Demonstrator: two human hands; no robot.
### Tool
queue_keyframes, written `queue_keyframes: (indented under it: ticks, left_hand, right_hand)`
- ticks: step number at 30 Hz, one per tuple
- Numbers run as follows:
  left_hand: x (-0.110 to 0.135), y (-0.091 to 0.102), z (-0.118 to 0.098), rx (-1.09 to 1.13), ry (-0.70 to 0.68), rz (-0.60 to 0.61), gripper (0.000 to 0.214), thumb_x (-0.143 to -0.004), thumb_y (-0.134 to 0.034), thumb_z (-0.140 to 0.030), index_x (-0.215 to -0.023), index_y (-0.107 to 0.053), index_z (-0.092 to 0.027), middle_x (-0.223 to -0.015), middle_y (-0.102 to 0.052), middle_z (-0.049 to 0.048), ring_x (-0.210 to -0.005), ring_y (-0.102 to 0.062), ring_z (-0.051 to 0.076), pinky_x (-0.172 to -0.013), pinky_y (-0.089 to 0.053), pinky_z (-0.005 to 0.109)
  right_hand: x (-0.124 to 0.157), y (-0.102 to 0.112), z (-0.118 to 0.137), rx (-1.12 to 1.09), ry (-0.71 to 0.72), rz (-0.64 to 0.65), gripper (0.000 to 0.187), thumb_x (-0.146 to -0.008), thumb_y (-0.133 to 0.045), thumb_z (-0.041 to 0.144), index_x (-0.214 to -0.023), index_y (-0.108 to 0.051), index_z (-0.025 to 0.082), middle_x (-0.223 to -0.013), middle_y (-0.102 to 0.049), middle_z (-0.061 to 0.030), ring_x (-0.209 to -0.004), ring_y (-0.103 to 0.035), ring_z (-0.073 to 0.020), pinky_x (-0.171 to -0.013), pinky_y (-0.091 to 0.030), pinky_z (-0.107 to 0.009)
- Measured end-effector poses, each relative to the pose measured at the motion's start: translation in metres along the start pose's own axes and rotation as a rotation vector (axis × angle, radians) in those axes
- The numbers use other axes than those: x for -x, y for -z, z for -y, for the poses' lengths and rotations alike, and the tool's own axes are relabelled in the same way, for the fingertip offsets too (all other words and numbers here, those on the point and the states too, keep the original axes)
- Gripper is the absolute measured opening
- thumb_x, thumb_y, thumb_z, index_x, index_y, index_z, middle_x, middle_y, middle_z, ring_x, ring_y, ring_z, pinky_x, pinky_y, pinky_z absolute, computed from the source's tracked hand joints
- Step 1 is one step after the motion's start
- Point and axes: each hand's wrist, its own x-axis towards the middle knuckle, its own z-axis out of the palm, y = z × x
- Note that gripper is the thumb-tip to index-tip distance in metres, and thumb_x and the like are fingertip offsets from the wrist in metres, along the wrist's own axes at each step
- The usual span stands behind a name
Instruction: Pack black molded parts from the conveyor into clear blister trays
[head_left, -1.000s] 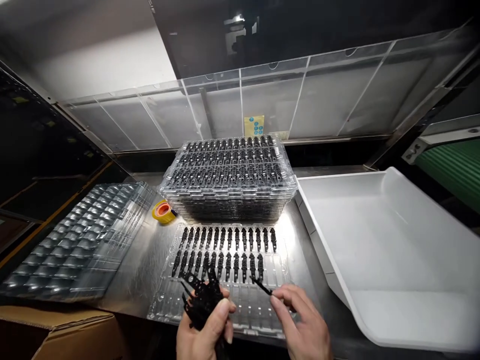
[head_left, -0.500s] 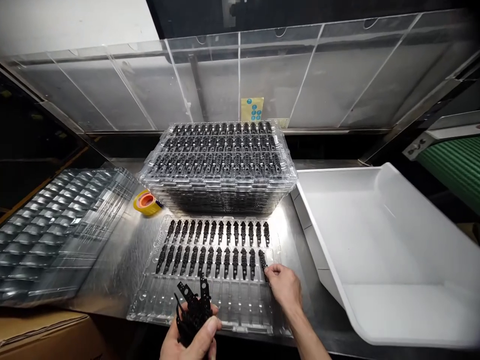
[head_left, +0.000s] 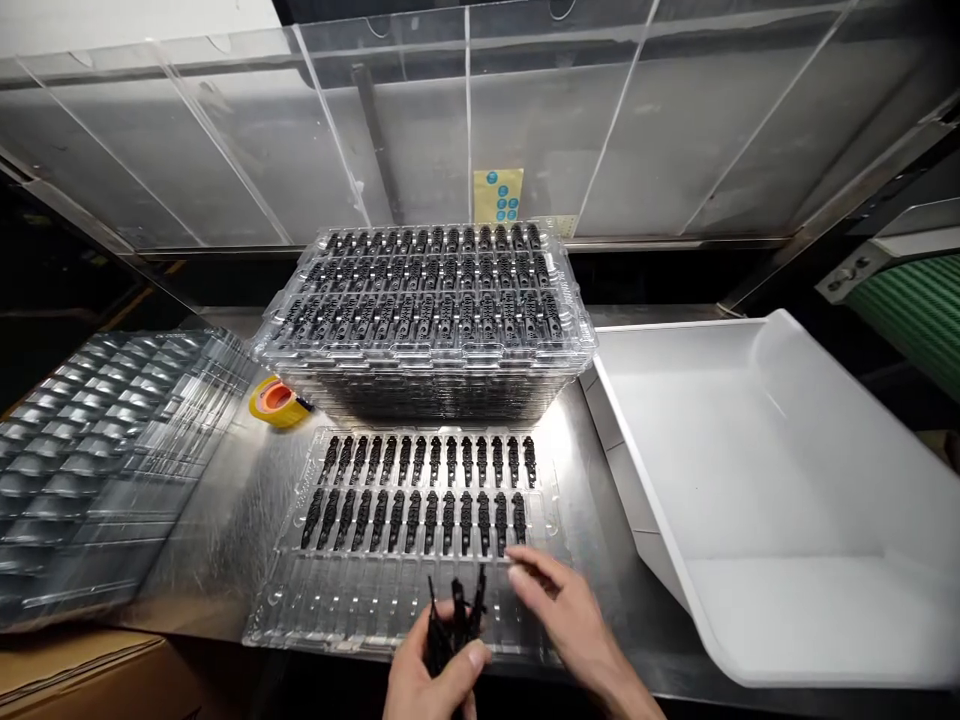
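Note:
My left hand [head_left: 435,670] is closed around a bunch of thin black plastic parts [head_left: 457,622], their ends sticking up past the fingers. To its right, my right hand [head_left: 566,610] is empty, thumb and forefinger apart, just above the lower right of a clear plastic tray [head_left: 337,597]. Black plastic parts [head_left: 430,522] lie side by side in the tray's back and middle rows. The front row of slots shows no parts; my left hand covers some of it.
Behind the tray stands a tall stack of filled clear trays [head_left: 420,355]. A yellow tape roll [head_left: 279,402] sits beside it. Clear trays [head_left: 112,450] are piled at left, above a cardboard box [head_left: 90,670]. A large white bin [head_left: 750,480] occupies the right side.
My right hand has let go of a black part, which now lies at the right end of the middle row. My left hand has moved right with its bunch, closer to my right hand.

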Motion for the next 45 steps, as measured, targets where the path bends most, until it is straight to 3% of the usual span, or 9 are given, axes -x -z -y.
queue_keyframes:
  ticks: [3,7,16,21,29,33,37,40,45]
  left_hand:
    - [-0.007,-0.007,0.014,0.013,0.041,0.14,0.064,-0.05,-0.081,-0.055,-0.092,-0.058,-0.011,-0.062,-0.067,0.008,-0.032,-0.042,0.005,-0.035,-0.03,0.017]
    - [-0.014,-0.014,0.02,0.084,-0.049,0.032,0.05,-0.057,-0.079,-0.05,-0.084,-0.057,-0.013,-0.07,-0.065,0.004,-0.032,-0.044,0.005,-0.034,-0.032,0.019]
    - [-0.013,-0.019,0.001,0.095,-0.145,-0.099,0.038,-0.061,-0.079,-0.039,-0.077,-0.057,-0.013,-0.063,-0.058,-0.0024,-0.035,-0.04,0.003,-0.036,-0.031,0.016]
    - [-0.007,-0.016,-0.004,0.249,-0.101,0.048,0.037,-0.06,-0.08,-0.038,-0.075,-0.059,-0.011,-0.063,-0.058,0.0006,-0.037,-0.041,0.003,-0.035,-0.028,0.017]
    - [-0.016,-0.022,0.004,-0.017,-0.176,0.021,0.033,-0.065,-0.076,-0.035,-0.08,-0.055,-0.014,-0.074,-0.065,0.0024,-0.041,-0.045,0.006,-0.039,-0.035,0.02]
    - [-0.016,-0.018,-0.009,-0.353,-0.399,0.087,0.012,-0.072,-0.068,-0.025,-0.074,-0.061,-0.016,-0.076,-0.068,0.005,-0.074,-0.062,0.018,-0.072,-0.049,0.027]
    - [-0.019,-0.008,-0.026,-0.092,-0.428,0.011,0.018,-0.07,-0.073,-0.027,-0.076,-0.061,-0.016,-0.079,-0.067,0.0036,-0.068,-0.061,0.015,-0.06,-0.048,0.024]
    - [-0.023,0.001,-0.033,0.153,-0.273,-0.091,0.034,-0.06,-0.081,-0.029,-0.08,-0.059,-0.014,-0.08,-0.064,0.0018,-0.058,-0.058,0.012,-0.041,-0.038,0.019]
    - [-0.02,0.008,-0.023,0.251,-0.15,-0.168,0.044,-0.05,-0.086,-0.028,-0.081,-0.058,-0.012,-0.079,-0.063,0.0027,-0.067,-0.062,0.017,-0.037,-0.038,0.018]
  right_hand:
    - [0.016,-0.002,0.003,-0.227,0.052,0.171,0.037,-0.076,-0.066,0.051,-0.097,-0.069,0.021,-0.09,-0.067,-0.0034,-0.085,-0.059,-0.0193,-0.076,-0.045,-0.027]
    - [0.02,-0.004,-0.004,-0.231,-0.033,-0.016,0.033,-0.071,-0.071,0.049,-0.071,-0.068,0.017,-0.068,-0.062,-0.001,-0.065,-0.053,-0.0137,-0.061,-0.042,-0.023]
    - [0.022,0.006,-0.005,-0.286,-0.052,0.057,0.037,-0.074,-0.067,0.053,-0.075,-0.069,0.016,-0.059,-0.059,-0.0013,-0.052,-0.052,-0.0121,-0.047,-0.042,-0.021]
    - [0.023,0.002,-0.011,-0.573,-0.13,0.069,0.041,-0.075,-0.066,0.056,-0.074,-0.067,0.014,-0.064,-0.06,-0.0029,-0.05,-0.051,-0.0104,-0.042,-0.041,-0.019]
    - [0.02,-0.004,-0.011,-0.367,-0.145,-0.279,0.048,-0.067,-0.072,0.057,-0.088,-0.07,0.014,-0.058,-0.061,-0.0021,-0.048,-0.054,-0.0121,-0.04,-0.044,-0.02]
    - [0.016,-0.004,-0.015,-0.565,-0.189,-0.28,0.046,-0.064,-0.077,0.053,-0.084,-0.069,0.012,-0.057,-0.061,-0.0012,-0.047,-0.052,-0.01,-0.039,-0.042,-0.019]
    - [0.012,0.002,-0.02,-0.812,-0.208,-0.303,0.042,-0.063,-0.081,0.046,-0.086,-0.068,0.013,-0.069,-0.066,-0.0033,-0.058,-0.059,-0.0122,-0.045,-0.047,-0.019]
    - [0.004,0.011,-0.028,-0.643,-0.125,-0.465,0.048,-0.065,-0.078,0.048,-0.097,-0.067,0.013,-0.083,-0.07,-0.008,-0.072,-0.065,-0.0185,-0.058,-0.054,-0.026]
    - [-0.019,0.017,-0.047,-0.103,0.052,-0.609,0.047,-0.077,-0.062,0.051,-0.107,-0.065,0.015,-0.098,-0.071,-0.0097,-0.086,-0.067,-0.0231,-0.078,-0.055,-0.034]
